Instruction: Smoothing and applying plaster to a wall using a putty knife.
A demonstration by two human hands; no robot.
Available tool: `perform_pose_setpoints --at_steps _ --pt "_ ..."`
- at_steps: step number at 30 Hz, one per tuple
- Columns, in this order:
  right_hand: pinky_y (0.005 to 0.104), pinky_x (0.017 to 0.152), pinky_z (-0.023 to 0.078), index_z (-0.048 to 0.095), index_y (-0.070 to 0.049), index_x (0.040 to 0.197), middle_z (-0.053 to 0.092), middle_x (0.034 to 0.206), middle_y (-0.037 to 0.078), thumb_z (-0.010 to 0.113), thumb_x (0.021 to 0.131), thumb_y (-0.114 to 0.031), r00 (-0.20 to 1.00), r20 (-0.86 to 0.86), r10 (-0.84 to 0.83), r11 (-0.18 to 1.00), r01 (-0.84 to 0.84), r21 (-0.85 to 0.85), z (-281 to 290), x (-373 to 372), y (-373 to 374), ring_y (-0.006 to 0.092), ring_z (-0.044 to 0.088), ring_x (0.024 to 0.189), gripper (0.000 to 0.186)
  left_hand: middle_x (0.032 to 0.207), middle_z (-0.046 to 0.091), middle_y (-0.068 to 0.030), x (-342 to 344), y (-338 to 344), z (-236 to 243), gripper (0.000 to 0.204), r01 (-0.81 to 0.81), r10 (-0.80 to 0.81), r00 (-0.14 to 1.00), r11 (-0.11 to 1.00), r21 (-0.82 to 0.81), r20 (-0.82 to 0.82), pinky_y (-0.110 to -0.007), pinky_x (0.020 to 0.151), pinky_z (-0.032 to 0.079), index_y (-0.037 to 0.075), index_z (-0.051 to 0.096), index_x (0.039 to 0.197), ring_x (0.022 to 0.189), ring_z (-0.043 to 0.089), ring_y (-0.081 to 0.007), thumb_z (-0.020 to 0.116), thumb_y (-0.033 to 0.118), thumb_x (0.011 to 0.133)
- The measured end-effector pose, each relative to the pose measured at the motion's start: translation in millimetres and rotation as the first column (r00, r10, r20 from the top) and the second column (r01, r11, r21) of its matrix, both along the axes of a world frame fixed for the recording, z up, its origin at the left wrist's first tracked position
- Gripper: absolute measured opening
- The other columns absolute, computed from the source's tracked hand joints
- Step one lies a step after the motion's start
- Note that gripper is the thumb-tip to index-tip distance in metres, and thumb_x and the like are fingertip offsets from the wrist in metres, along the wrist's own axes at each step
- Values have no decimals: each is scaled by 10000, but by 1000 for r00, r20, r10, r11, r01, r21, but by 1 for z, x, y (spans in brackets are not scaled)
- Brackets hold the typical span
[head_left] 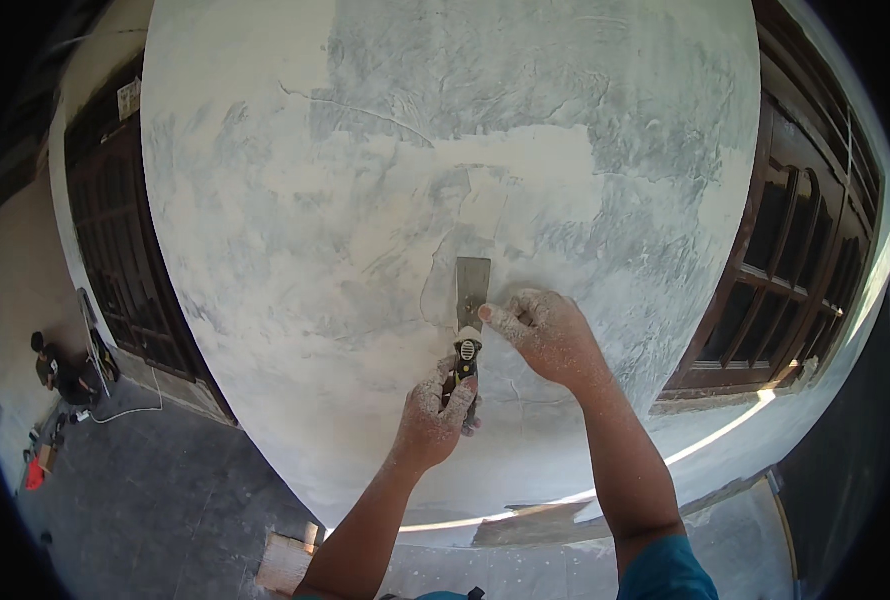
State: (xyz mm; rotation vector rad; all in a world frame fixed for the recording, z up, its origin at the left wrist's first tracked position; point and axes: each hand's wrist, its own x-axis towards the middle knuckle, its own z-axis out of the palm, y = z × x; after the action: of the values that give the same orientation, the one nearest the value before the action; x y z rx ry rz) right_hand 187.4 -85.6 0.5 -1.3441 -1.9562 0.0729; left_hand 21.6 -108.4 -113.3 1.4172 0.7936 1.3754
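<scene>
My left hand (435, 410), coated in white dust, is closed around the dark handle of a putty knife (473, 285). The knife points upward, its flat metal blade in front of the plastered wall (365, 230). Beside the blade's right edge is my right hand (545, 335), also dusty, with its fingers curled in. Its thumb tip meets or nearly meets the metal; whether anything is pinched there cannot be made out. Whitish filler covers much of the wall in uneven patches, with grey showing between and a few raised ridges.
Dark wooden shuttered windows flank the wall, one at right (790, 250) and one at left (130, 240). Far left, a person (55, 370) crouches near a white cable (130, 412) and a red object (34, 474). A pale board (283, 565) lies at the wall's foot.
</scene>
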Motion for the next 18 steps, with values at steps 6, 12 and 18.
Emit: perform_pose_setpoints --at_steps 6,12,18 --pt "403 752 506 626 -37 862 644 934 133 737 830 -286 943 262 -203 639 -75 766 79 47 44 308 631 832 275 592 579 -48 26 2 5 331 -273 282 952 958 90 -121 -307 492 459 10 627 877 517 603 -134 572 317 989" --pt "490 971 452 630 -42 1066 597 1213 154 756 770 -266 893 359 -272 274 -286 918 105 75 63 350 577 1088 392 594 533 -40 33 -2 -3 415 -156 158 985 987 38 -68 -275 446 437 -6 608 818 488 586 -129 549 359 1006" --pt "511 1148 310 609 -48 1203 535 1363 175 727 785 -241 899 327 -292 337 -224 915 107 73 68 365 479 1292 475 590 541 -47 47 9 29 439 -144 141 988 989 35 64 -275 450 451 -10 621 823 488 598 -146 529 378 1007"
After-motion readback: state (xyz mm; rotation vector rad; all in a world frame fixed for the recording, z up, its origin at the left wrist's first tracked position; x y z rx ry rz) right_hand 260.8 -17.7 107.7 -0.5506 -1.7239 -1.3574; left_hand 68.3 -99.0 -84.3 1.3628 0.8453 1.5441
